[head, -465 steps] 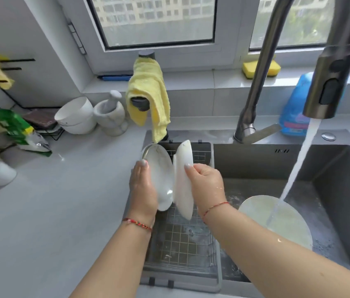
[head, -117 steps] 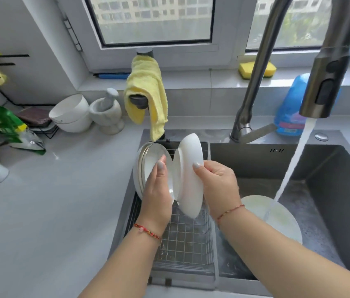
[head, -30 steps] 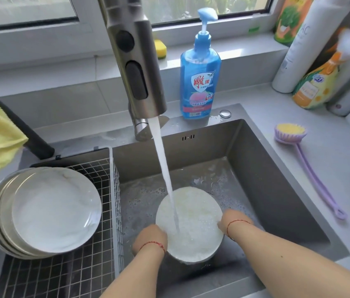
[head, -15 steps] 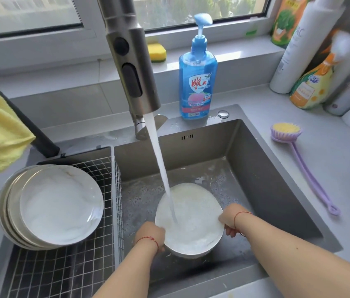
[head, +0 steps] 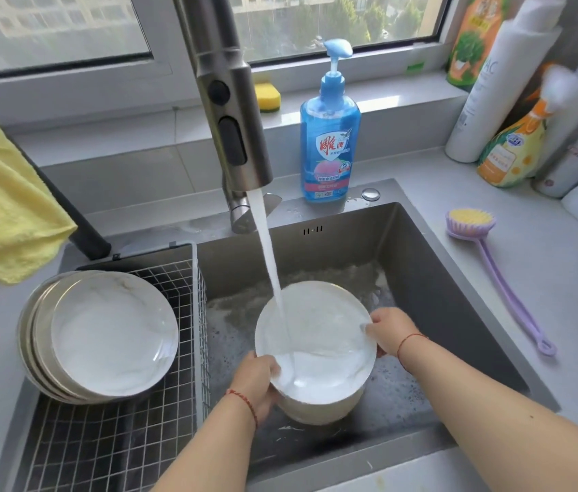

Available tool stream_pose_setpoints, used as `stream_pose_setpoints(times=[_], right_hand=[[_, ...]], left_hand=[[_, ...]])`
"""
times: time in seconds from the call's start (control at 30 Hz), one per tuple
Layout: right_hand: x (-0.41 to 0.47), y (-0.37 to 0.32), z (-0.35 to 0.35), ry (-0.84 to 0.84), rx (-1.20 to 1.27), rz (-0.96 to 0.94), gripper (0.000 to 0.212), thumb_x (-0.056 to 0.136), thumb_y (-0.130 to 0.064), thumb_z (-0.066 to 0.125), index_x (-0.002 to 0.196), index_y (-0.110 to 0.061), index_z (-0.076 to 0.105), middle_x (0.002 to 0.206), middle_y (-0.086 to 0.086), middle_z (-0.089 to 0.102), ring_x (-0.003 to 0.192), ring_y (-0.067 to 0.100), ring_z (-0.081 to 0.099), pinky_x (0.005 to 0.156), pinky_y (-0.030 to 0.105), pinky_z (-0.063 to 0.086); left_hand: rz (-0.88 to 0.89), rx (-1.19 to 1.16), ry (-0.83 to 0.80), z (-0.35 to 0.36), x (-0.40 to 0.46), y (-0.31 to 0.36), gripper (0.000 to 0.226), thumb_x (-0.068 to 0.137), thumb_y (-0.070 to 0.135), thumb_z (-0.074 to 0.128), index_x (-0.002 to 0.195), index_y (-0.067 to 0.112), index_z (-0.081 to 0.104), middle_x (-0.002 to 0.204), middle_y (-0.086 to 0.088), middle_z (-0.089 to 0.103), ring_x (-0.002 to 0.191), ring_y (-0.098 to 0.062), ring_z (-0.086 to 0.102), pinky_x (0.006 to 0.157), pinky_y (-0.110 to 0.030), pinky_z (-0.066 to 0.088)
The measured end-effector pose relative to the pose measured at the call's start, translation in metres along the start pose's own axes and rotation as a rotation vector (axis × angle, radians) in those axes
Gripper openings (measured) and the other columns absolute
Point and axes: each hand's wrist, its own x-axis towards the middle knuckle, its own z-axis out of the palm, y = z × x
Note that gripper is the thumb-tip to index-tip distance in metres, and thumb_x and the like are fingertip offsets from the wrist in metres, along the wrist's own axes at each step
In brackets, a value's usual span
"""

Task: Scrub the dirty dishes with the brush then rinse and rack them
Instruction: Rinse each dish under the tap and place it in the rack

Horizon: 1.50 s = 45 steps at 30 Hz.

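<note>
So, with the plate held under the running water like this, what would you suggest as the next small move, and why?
Probably tilt and turn the plate under the stream so the water sweeps its whole face. The left hand and right hand grip opposite rims, water pools at the near edge, and the stream only lands on the left side. After that it could join the plates in the rack.

place: home kitchen | sink (head: 422,278) was set in a grey bench (head: 546,278) under a window (head: 333,26) | tap (head: 230,111) ran | soap bottle (head: 330,136), sponge (head: 268,95) and cleaning bottles (head: 507,136) stood behind | plates (head: 103,335) leaned in a wire rack (head: 120,438)
</note>
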Motion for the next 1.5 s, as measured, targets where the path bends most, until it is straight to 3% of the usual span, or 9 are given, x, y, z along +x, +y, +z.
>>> stream_pose_setpoints(times=[0.17, 0.33, 0.43, 0.5, 0.6, 0.7, 0.93, 1.13, 1.5], right_hand=[[-0.009, -0.028, -0.022, 0.097, -0.212, -0.146, 0.015, 0.091, -0.021, 0.051, 0.083, -0.012, 0.059, 0.074, 0.004, 0.061, 0.07, 0.024, 0.059, 0.055, 0.026, 0.04], [-0.048, -0.029, -0.02, 0.252, -0.497, -0.566, 0.036, 0.088, -0.038, 0.058, 0.12, -0.022, 0.058, 0.117, -0.006, 0.059, 0.112, 0.02, 0.051, 0.1, 0.033, 0.038], [-0.077, -0.029, -0.008, -0.033, -0.739, -0.673, 0.058, 0.091, -0.055, 0.018, 0.114, -0.023, 0.061, 0.12, -0.007, 0.058, 0.114, 0.014, 0.049, 0.114, 0.035, 0.021], [-0.095, -0.032, 0.004, -0.245, -0.711, -0.723, 0.056, 0.098, -0.045, 0.013, 0.119, -0.022, 0.059, 0.132, -0.007, 0.052, 0.125, 0.009, 0.042, 0.118, 0.033, 0.011], [-0.109, -0.047, 0.02, -0.491, -0.419, -0.675, 0.044, 0.105, -0.031, 0.024, 0.145, -0.024, 0.04, 0.152, -0.016, 0.03, 0.139, -0.005, 0.015, 0.115, 0.019, 0.001], [-0.106, -0.067, 0.032, -0.608, -0.345, -0.673, 0.046, 0.105, -0.026, 0.023, 0.151, -0.032, 0.023, 0.153, -0.021, 0.017, 0.14, -0.005, 0.007, 0.119, 0.028, -0.005], [-0.044, -0.058, 0.034, -0.359, -0.713, -0.596, 0.058, 0.101, -0.044, 0.018, 0.152, -0.032, -0.008, 0.159, -0.009, -0.017, 0.146, 0.012, -0.017, 0.118, 0.036, -0.014], [-0.053, -0.042, 0.004, -0.186, -1.074, -0.563, 0.069, 0.098, -0.056, 0.008, 0.154, -0.017, 0.01, 0.161, 0.001, 0.005, 0.148, 0.016, -0.003, 0.118, 0.046, -0.012], [-0.115, -0.07, 0.024, -0.633, -0.596, -0.694, 0.052, 0.104, -0.04, 0.015, 0.153, -0.031, 0.001, 0.159, -0.015, -0.007, 0.143, 0.0, -0.017, 0.119, 0.034, -0.01]], left_hand=[[-0.01, -0.271, -0.096, 0.007, -0.025, 0.014, 0.044, 0.094, -0.004, 0.045, 0.133, 0.015, 0.05, 0.124, -0.02, 0.062, 0.099, -0.037, 0.065, 0.05, -0.034, 0.058], [0.058, -0.305, -0.159, 0.006, -0.043, 0.019, 0.029, 0.1, 0.014, 0.05, 0.124, 0.028, 0.056, 0.12, -0.013, 0.068, 0.101, -0.036, 0.068, 0.058, -0.038, 0.06], [0.101, -0.31, -0.163, 0.004, -0.051, 0.023, 0.025, 0.101, 0.02, 0.05, 0.126, 0.024, 0.055, 0.117, -0.014, 0.069, 0.095, -0.033, 0.07, 0.059, -0.039, 0.061], [0.149, -0.29, -0.168, 0.003, -0.055, 0.025, 0.025, 0.102, 0.023, 0.049, 0.126, 0.022, 0.055, 0.11, -0.014, 0.072, 0.089, -0.032, 0.072, 0.058, -0.038, 0.06], [0.199, -0.197, -0.182, 0.002, -0.062, 0.026, 0.024, 0.103, 0.031, 0.047, 0.126, 0.024, 0.053, 0.106, -0.015, 0.074, 0.085, -0.033, 0.073, 0.058, -0.037, 0.06], [0.209, -0.119, -0.202, 0.001, -0.069, 0.023, 0.028, 0.102, 0.038, 0.047, 0.124, 0.022, 0.052, 0.109, -0.014, 0.074, 0.09, -0.033, 0.073, 0.064, -0.039, 0.06], [0.177, -0.133, -0.211, 0.002, -0.082, 0.014, 0.025, 0.1, 0.033, 0.051, 0.123, 0.026, 0.058, 0.118, -0.011, 0.069, 0.093, -0.031, 0.072, 0.068, -0.042, 0.06], [0.214, -0.192, -0.135, -0.004, -0.079, 0.02, 0.025, 0.1, 0.021, 0.053, 0.125, 0.024, 0.057, 0.119, -0.012, 0.068, 0.094, -0.034, 0.072, 0.065, -0.042, 0.06], [0.258, -0.164, -0.183, 0.002, -0.083, 0.033, 0.033, 0.101, 0.044, 0.043, 0.124, 0.023, 0.056, 0.105, -0.011, 0.075, 0.09, -0.031, 0.074, 0.064, -0.037, 0.061]])
